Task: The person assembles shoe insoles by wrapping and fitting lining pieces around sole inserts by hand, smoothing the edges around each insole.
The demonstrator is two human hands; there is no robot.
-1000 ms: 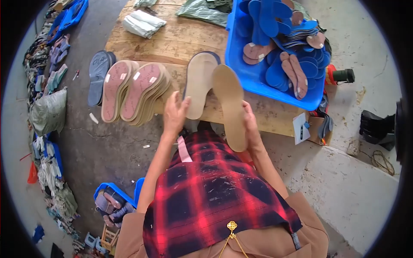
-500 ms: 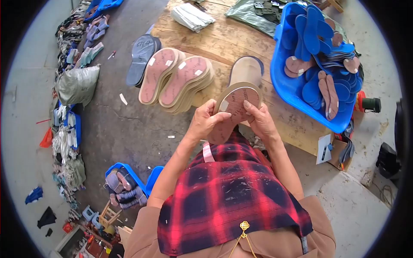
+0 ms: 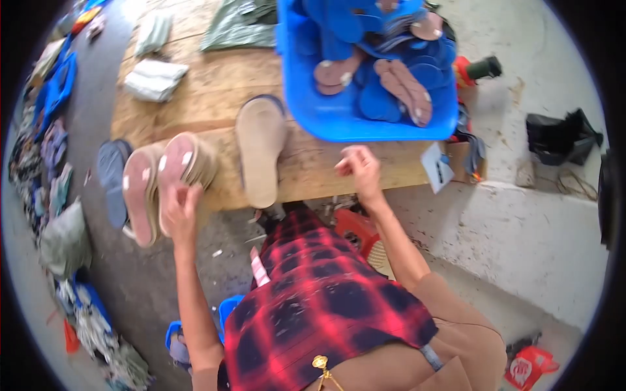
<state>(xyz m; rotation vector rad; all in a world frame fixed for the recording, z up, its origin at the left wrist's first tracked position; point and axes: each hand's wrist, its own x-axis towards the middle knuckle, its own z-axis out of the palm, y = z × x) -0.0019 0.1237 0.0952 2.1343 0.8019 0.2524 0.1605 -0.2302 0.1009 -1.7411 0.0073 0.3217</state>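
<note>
My left hand (image 3: 181,207) is at the near end of a pink-topped insole (image 3: 175,159) on the right-hand stack, its bent fingers closed against it. Blur softens the exact grip. Beside it on the left is a second stack of pink-topped insoles (image 3: 138,186), with dark grey soles (image 3: 113,179) farther left. My right hand (image 3: 362,173) hovers over the table's front edge with fingers loosely bent and apart, nothing visible in them. Between my hands, a beige insole with a dark rim (image 3: 259,156) lies lengthwise on the wooden table (image 3: 222,78).
A blue basin (image 3: 375,133) of blue and pink sole pieces stands beyond my right hand. White bundled material (image 3: 155,81) and a green plastic sheet (image 3: 238,29) lie at the back. A white card (image 3: 435,167) hangs by the right edge, and a red stool (image 3: 355,228) stands below.
The pink-topped insole held in both hands has gone left onto the right-hand stack with my left hand. My right hand has come away from it. The view has shifted right.
</note>
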